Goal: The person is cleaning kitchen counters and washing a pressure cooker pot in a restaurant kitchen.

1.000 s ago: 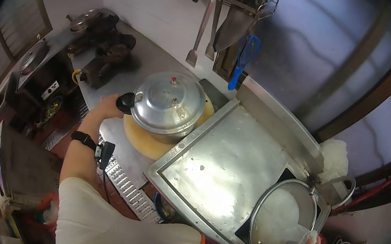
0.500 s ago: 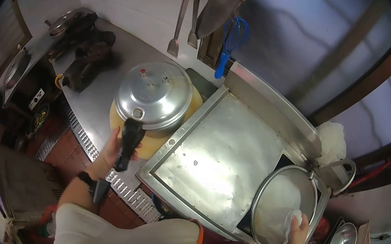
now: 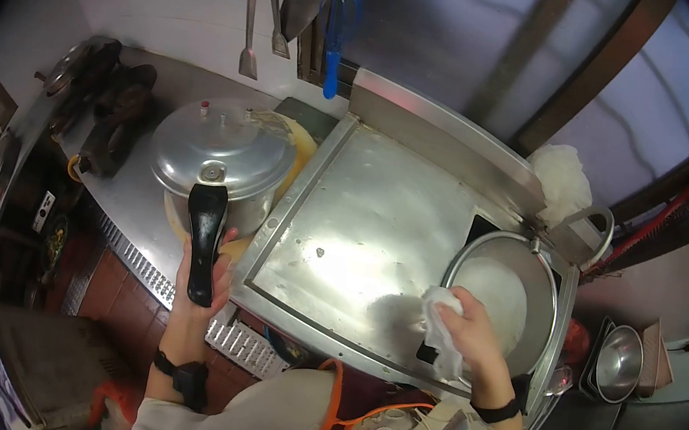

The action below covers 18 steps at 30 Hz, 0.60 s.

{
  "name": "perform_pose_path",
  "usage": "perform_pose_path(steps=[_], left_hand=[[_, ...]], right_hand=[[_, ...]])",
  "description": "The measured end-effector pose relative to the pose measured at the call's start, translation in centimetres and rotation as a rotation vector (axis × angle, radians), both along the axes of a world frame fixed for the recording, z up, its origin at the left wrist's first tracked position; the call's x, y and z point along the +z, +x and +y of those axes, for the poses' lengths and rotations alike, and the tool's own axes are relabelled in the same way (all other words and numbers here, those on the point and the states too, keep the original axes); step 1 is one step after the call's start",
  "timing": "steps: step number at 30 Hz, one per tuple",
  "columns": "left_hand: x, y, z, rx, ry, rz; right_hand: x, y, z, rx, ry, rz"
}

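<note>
While the left hand (image 3: 204, 277) is wrapped round the black handle (image 3: 206, 227) of the pressure cooker (image 3: 217, 155), fingers clamped on the handle's outer end, the right hand (image 3: 475, 337) is bunched on a white cloth (image 3: 437, 323), fingers curled tight around it.

Cooker: lid on, upright, sitting on a round yellow board (image 3: 306, 145) at the left part of the counter (image 3: 134, 196). The handle sticks out past the counter's front edge, toward the person. The board butts against the left edge of the raised steel tray (image 3: 380, 211).

Cloth hand: at the tray's front right corner, right at the rim of a big round steel basin (image 3: 538, 328) set into the right end. Cloth looks to be touching the tray surface, can't confirm. Basin inside looks whitish, can't tell what it is.

Tray has a small dark speck (image 3: 319, 253) near the middle, toward the front edge.

Around it:
- behind the tray's back right corner: crumpled white bag (image 3: 560, 178)
- on the wall above the counter's back edge: metal spatula (image 3: 253, 16), blue whisk (image 3: 336, 31)
- far left end of the counter: dark stove (image 3: 110, 110)
- past the right end, lower down: small steel bowl (image 3: 619, 363)

Black watch (image 3: 184, 375) on the left wrist, dark band (image 3: 500, 409) on the right. Orange apron strap (image 3: 328, 404) at the chest.
</note>
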<state>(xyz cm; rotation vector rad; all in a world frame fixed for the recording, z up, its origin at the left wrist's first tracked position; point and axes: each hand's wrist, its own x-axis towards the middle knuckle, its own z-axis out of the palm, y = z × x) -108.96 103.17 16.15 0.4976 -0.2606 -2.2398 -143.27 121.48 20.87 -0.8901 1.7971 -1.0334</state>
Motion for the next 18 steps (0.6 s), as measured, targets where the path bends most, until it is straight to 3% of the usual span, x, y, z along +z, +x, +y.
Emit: perform_pose_path(steps=[3, 7, 10, 12, 15, 16, 18], left_hand=[[1.1, -0.9, 2.3, 0.026, -0.145, -0.21], [2.1, -2.9, 5.3, -0.097, -0.341, -0.236], [-0.7, -3.8, 6.4, -0.22, -0.287, -0.205], [0.9, -6.5, 7.6, -0.299, -0.307, -0.231], [-0.3, -9.2, 7.6, -0.458, -0.306, -0.326], [-0.7, -10.0, 7.5, -0.491, -0.328, -0.29], [-1.3, -11.5, 7.0, -0.564, -0.374, -0.215]], right_hand=[[-0.3, 1.7, -1.9, 0.098, -0.06, -0.067], [0.2, 5.3, -4.0, 0.193, -0.044, -0.253], [-0.9, 7.7, -4.4, 0.313, -0.124, -0.295], [-0.6, 8.6, -4.0, 0.355, -0.089, -0.428], [1.7, 8.9, -3.4, 0.302, 0.061, -0.185], [-0.1, 9.1, -3.1, 0.209, -0.062, -0.124], [0.4, 8.5, -2.8, 0.184, 0.053, -0.04]])
